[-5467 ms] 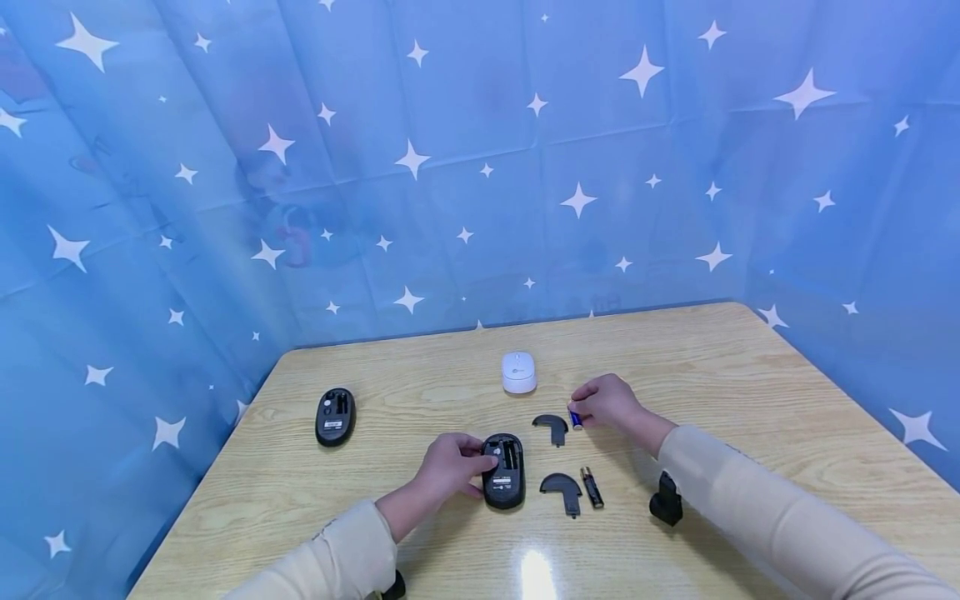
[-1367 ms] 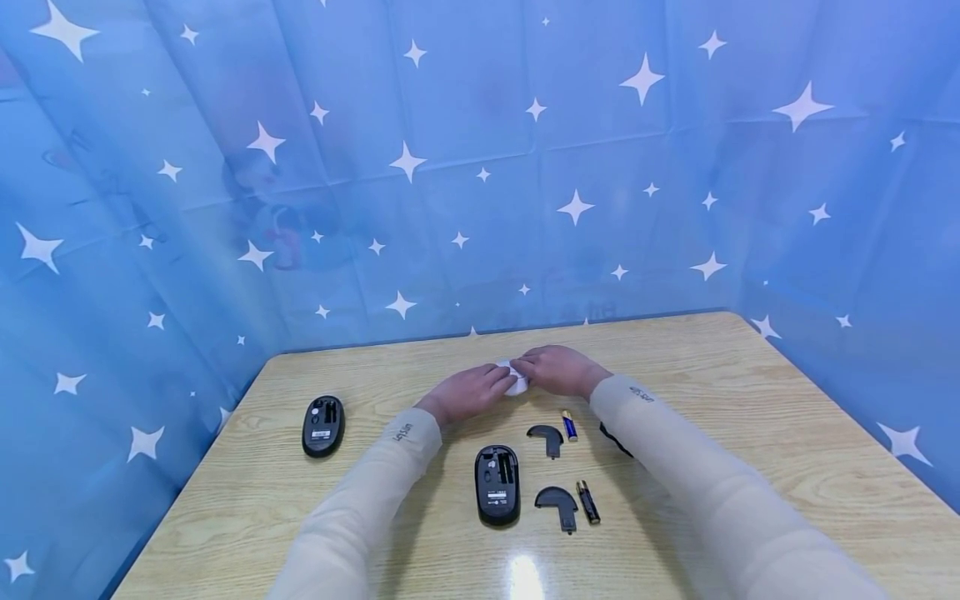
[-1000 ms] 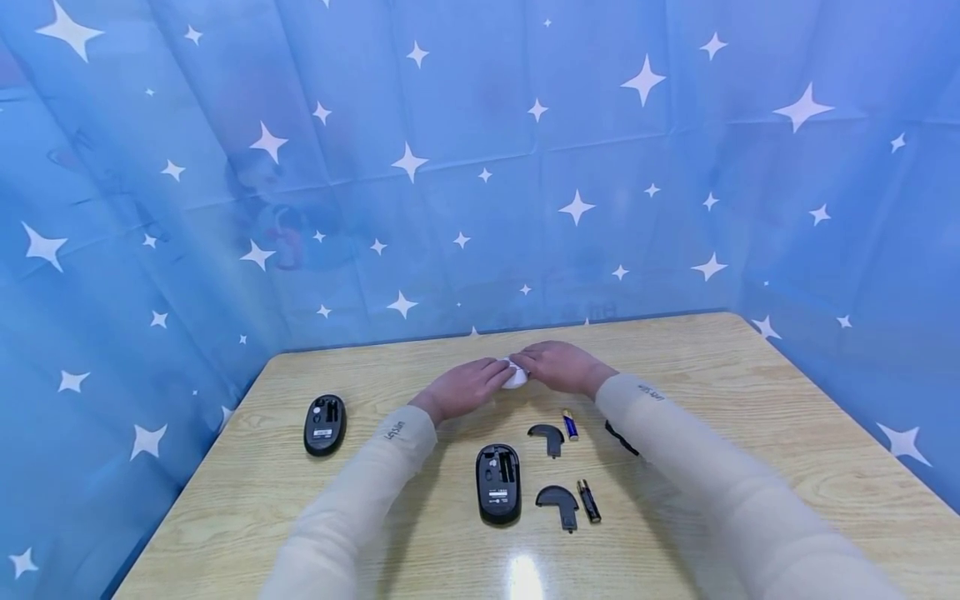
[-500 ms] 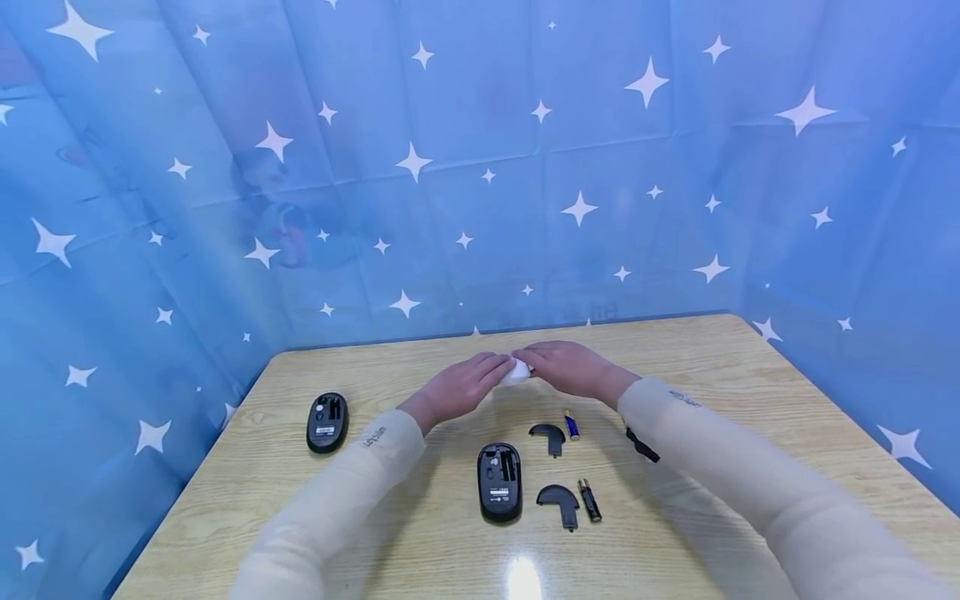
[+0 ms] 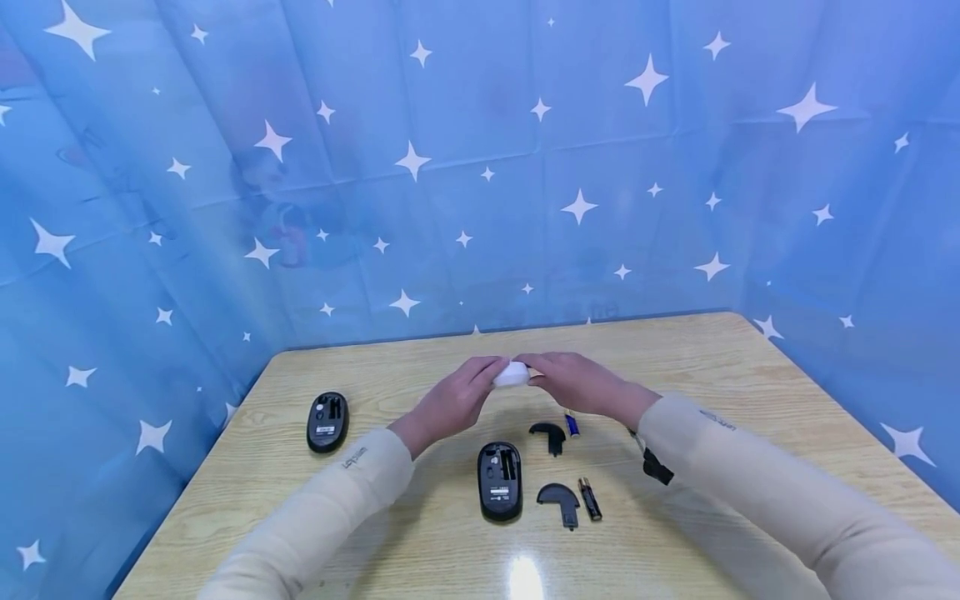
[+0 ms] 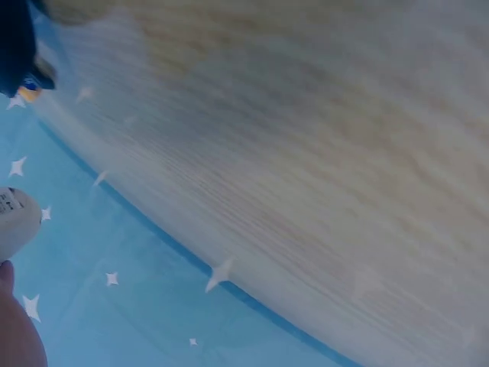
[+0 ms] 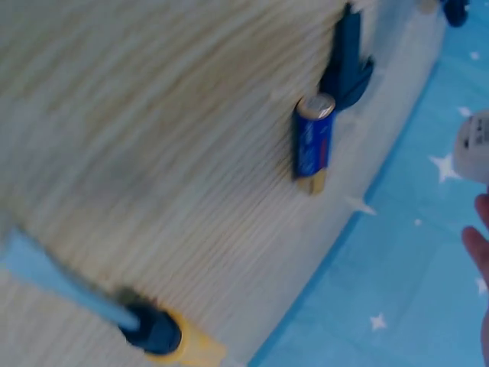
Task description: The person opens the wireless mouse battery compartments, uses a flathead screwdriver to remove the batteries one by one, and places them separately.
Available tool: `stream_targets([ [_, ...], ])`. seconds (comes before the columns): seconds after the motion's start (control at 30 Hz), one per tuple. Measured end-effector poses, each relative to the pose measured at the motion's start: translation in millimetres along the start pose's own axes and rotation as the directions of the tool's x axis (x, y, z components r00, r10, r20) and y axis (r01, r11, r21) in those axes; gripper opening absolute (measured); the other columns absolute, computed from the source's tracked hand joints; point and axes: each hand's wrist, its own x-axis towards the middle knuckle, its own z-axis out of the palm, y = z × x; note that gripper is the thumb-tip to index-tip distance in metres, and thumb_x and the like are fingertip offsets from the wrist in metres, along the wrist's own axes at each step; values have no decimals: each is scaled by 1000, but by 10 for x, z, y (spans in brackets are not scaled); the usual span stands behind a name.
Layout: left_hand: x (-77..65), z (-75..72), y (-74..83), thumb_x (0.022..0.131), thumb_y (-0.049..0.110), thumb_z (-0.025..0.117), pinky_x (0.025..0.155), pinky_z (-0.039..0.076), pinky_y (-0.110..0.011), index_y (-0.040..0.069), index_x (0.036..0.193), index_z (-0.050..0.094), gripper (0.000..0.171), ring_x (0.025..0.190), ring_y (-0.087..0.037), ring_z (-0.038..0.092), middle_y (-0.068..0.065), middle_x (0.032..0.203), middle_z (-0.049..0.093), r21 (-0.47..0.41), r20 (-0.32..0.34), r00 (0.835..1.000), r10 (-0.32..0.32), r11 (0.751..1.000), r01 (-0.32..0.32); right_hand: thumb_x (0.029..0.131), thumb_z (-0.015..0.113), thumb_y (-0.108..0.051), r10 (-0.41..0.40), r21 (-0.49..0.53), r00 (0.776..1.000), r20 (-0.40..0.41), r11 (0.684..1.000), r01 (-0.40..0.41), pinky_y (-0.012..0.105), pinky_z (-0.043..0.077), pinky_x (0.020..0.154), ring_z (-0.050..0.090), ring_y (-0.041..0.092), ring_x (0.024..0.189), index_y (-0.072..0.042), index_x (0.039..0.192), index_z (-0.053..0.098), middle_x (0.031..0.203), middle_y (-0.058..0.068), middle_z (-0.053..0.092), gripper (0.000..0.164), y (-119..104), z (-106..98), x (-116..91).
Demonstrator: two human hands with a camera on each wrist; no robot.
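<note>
A white computer mouse (image 5: 512,374) is held up over the back middle of the table between both hands. My left hand (image 5: 453,396) grips its left end, and my right hand (image 5: 581,383) grips its right side. At the edge of the right wrist view, part of the mouse (image 7: 474,149) shows a printed label. Nearer to me lies a black mouse (image 5: 499,482), underside up with its battery bay uncovered. Beside it are two black battery covers, one farther back (image 5: 550,435) and one nearer (image 5: 560,502). A blue battery (image 7: 313,141) and a black battery (image 5: 590,499) lie by them.
A second black mouse (image 5: 327,422) lies underside up at the left of the wooden table (image 5: 420,542), its battery bay uncovered too. Behind the table's far edge hangs a blue curtain (image 5: 465,167) with white stars.
Earlier, my left hand held the nearer black mouse while my right set down the blue battery. Both hands then reached the white mouse, and it has since been lifted and tilted.
</note>
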Motion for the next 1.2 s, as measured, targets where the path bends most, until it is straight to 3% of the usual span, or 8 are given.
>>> stream_targets([
  [0.2,19,-31,152,105,14,38,99,48,-31,-8,138,44,39,111,-30,57,-21,123,54,-160,-53,984,-168,974,157,97,56,-2,53,209,997,-50,977,-41,37,55,88,63,24,107,-3,136,47,122,11,62,40,-124,-31,-50],
  [0.33,53,-48,281,103,7,43,92,52,-30,-5,138,46,37,109,-26,58,-18,123,55,-336,-41,936,-350,887,317,98,54,-3,97,349,989,-113,936,-52,35,56,88,63,24,107,0,134,49,121,12,62,37,-216,-38,-91],
  [0.47,82,-65,407,103,5,45,86,55,-28,-1,140,46,38,108,-21,58,-14,124,56,-524,9,847,-532,719,457,100,51,-7,187,446,975,-121,888,-115,34,57,85,63,23,105,0,135,49,120,12,63,36,-308,-12,-138],
  [0.63,120,-116,530,104,12,45,90,54,-29,-1,140,46,38,111,-24,57,-13,123,58,-694,112,701,-704,449,563,101,51,-9,303,569,950,-80,796,-206,35,58,82,64,22,103,-2,136,50,120,12,64,36,-425,8,-185],
  [0.83,174,-202,633,103,16,50,88,55,-30,-2,134,53,36,108,-28,60,-18,117,61,-773,257,514,-819,145,618,102,50,-11,410,705,912,14,643,-300,36,57,83,64,23,102,-2,135,50,120,13,63,34,-551,9,-223],
  [0.97,197,-259,702,102,16,52,85,57,-32,-4,127,58,33,102,-24,63,-17,114,64,-782,343,398,-851,-24,623,103,49,-13,465,774,882,76,530,-346,47,55,86,62,26,104,1,134,50,120,15,62,34,-630,8,-248],
  [1.07,186,-284,750,102,17,53,86,56,-33,-5,127,58,34,102,-21,62,-15,113,64,-774,393,350,-850,-101,625,103,49,-13,479,813,870,118,456,-362,52,54,88,62,28,104,3,133,50,119,16,62,35,-683,17,-265],
  [1.2,153,-297,799,102,19,52,87,56,-34,-5,131,55,38,100,-18,62,-14,114,63,-779,457,329,-826,-193,597,103,48,-14,474,853,865,168,370,-368,56,52,88,64,29,100,7,132,48,116,19,62,36,-746,28,-296],
])
